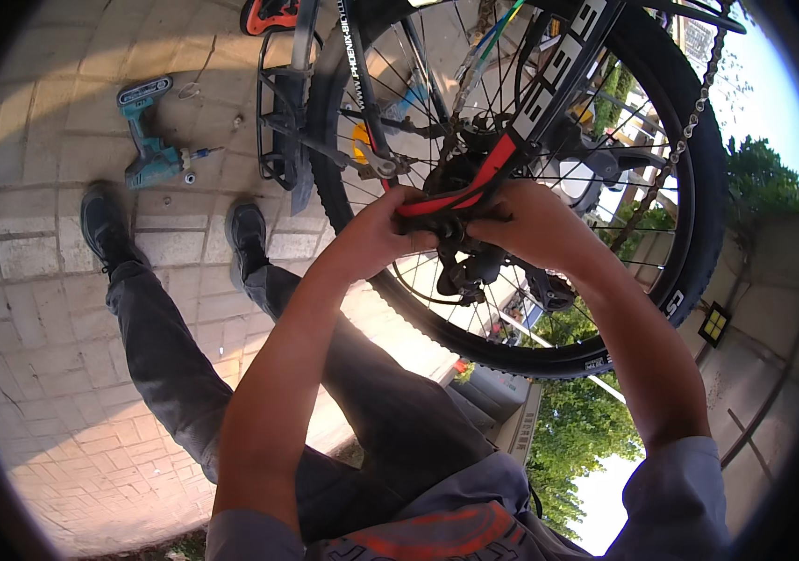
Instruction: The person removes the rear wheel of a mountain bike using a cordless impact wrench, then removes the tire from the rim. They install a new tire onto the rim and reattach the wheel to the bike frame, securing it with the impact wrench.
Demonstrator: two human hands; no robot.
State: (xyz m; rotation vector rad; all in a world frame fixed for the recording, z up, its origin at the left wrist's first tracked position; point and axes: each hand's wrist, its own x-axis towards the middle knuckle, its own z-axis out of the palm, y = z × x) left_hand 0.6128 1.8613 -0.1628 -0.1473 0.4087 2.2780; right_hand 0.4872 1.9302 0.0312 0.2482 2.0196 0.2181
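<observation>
Both my hands are at the hub of a bicycle's rear wheel (689, 290). My left hand (376, 238) is closed around the lower end of the red-and-black bicycle frame (498, 168), its thumb on the near side. My right hand (540, 224) is closed just right of it, thumb pointing inward; its other fingers are hidden behind the frame. Whatever lies between the right fingertips cannot be made out. Just below both hands hangs the black rear derailleur (470, 271). A silver flat bar with a round end (379, 166) reaches in beside my left fingers.
A teal cordless drill (149, 140) lies on the brick paving (30, 252) at the far left, a small metal socket (190, 178) near its bit. A loose bicycle chain (684, 140) hangs across the wheel's right side. A black rear rack (278, 122) stands left of the wheel.
</observation>
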